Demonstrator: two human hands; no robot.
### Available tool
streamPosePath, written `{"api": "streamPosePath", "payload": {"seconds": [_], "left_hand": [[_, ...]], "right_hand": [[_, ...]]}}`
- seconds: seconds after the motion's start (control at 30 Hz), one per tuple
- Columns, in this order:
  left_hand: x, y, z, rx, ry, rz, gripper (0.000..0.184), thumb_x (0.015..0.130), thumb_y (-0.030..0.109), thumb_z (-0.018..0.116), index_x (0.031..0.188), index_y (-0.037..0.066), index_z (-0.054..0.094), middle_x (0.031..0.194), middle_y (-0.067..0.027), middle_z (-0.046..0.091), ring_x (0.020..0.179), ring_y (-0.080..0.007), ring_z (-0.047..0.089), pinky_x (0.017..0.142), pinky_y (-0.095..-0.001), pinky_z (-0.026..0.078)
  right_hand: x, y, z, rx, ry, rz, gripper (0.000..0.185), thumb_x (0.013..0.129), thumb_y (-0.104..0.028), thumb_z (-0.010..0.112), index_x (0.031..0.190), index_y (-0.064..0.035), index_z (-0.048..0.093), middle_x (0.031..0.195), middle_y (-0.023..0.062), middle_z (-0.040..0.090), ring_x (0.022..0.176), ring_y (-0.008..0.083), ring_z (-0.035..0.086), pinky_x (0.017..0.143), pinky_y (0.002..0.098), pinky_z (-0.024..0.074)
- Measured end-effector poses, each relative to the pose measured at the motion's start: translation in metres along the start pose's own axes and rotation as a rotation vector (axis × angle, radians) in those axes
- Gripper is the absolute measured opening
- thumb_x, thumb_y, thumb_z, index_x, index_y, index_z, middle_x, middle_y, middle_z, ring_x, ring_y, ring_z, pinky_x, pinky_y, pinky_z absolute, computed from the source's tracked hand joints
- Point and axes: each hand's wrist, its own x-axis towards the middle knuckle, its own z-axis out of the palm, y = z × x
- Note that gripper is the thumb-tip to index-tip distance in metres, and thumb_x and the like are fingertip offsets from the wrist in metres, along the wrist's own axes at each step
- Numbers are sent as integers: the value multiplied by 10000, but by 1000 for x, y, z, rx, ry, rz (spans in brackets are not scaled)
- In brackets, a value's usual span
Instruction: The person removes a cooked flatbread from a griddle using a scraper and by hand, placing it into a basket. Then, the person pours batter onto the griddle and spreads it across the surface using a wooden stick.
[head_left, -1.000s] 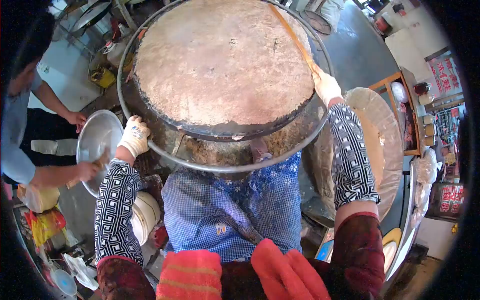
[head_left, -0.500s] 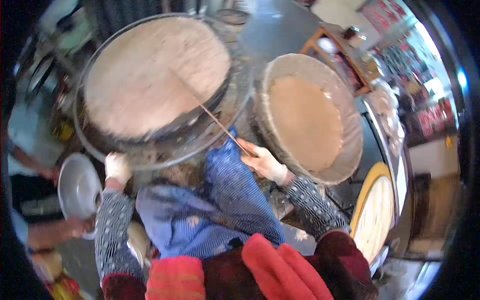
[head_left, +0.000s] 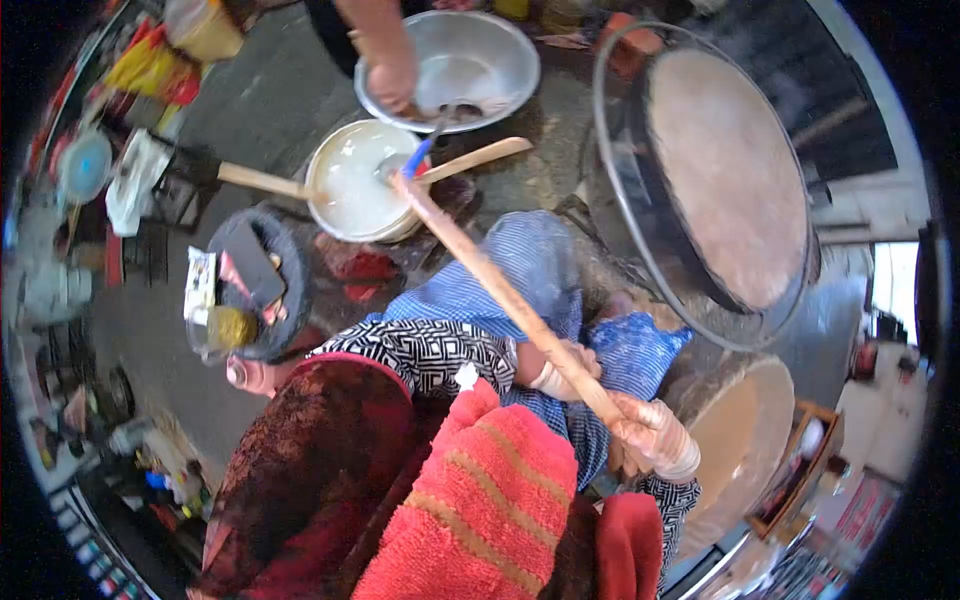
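A long wooden handle (head_left: pixel 500 290) runs from the white bucket (head_left: pixel 320 215) down to my right hand (head_left: pixel 650 435), whose fingers are wrapped round its lower end. My left hand (head_left: pixel 565 370), gloved and partly covered by the handle, is closed round it just above. A blue piece (head_left: pixel 418 158) joins the handle's far end to a metal part in the bucket's whitish liquid (head_left: pixel 358 185). Two more wooden handles, one on the left (head_left: pixel 262 181) and one on the right (head_left: pixel 480 158), stick out over the bucket's sides.
Another person's hand (head_left: pixel 392 82) reaches into a metal basin (head_left: pixel 480 30) behind the bucket. At the right are a round griddle (head_left: pixel 730 180) with a pale layer, a metal ring (head_left: pixel 606 130) around it, and a lined tub of tan batter (head_left: pixel 725 440). A dark round container (head_left: pixel 290 260) stands left.
The view has turned left toward the bucket. My left hand has let go of the ring and taken the handle. The thin stick no longer shows in my right hand, which now grips the handle.
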Motion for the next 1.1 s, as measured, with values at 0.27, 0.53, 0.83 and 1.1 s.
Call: {"api": "streamPosePath", "payload": {"seconds": [0.27, 0.53, 0.83, 1.1], "left_hand": [[-27, -9, -23, -99, 99, -96, 350, 847, 386, 526, 991, 87, 638, 990, -123, 672, 962, -327, 647, 860, -444, 508], [-31, -20, -16, 18, 530, 201, 348, 859, 373, 515, 1006, 84, 641, 1017, -125, 667, 1028, -318, 628, 924, -439, 478], [-25, -38, -12, -243, 386, 150, 292, 914, 263, 505, 1018, 22, 632, 1011, -161, 628, 986, -333, 591, 889, -425, 467], [20, -48, -127, 449, 549, -94, 207, 905, 191, 534, 1013, 23, 591, 934, -147, 622, 883, -322, 580, 812, -416, 481]], "right_hand": [[155, -92, 34, 8, -301, -47, 464, 955, -287, 552, 1310, -6, 450, 920, 23, 601, 730, 84, 606, 600, 222, 492], [335, -107, 108, -1363, 608, -831, 358, 839, -340, 574, 1057, -58, 607, 956, 142, 664, 974, 303, 613, 882, 445, 441], [228, -108, -17, -1676, 483, -132, 148, 866, -181, 499, 870, -110, 628, 783, 99, 679, 749, 272, 682, 628, 443, 496], [-131, -38, -108, -288, 840, 309, 97, 764, -62, 703, 832, -3, 667, 623, 25, 606, 560, 106, 588, 503, 252, 454]]}}
